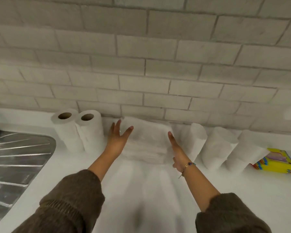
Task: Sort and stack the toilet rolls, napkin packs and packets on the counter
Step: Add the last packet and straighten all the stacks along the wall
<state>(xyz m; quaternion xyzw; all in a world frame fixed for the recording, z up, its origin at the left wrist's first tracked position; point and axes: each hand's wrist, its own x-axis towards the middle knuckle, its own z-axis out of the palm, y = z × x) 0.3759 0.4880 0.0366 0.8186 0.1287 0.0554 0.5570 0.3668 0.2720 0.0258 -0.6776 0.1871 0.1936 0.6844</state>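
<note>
- Two open hands flanked a white stack of napkin packs (146,143) at the back of the desk (141,190), against the tiled wall (141,73).
- The left hand (117,140) touched the stack's left side and the right hand (174,147) its right, fingers straight, gripping nothing.
- Two upright toilet rolls (65,132) stood left of the stack; three leaning rolls (217,147) and coloured packets (275,163) lay right.
- The step appeared to be squaring the stack; next, the leaning rolls probably needed grouping with the upright pair.
</note>
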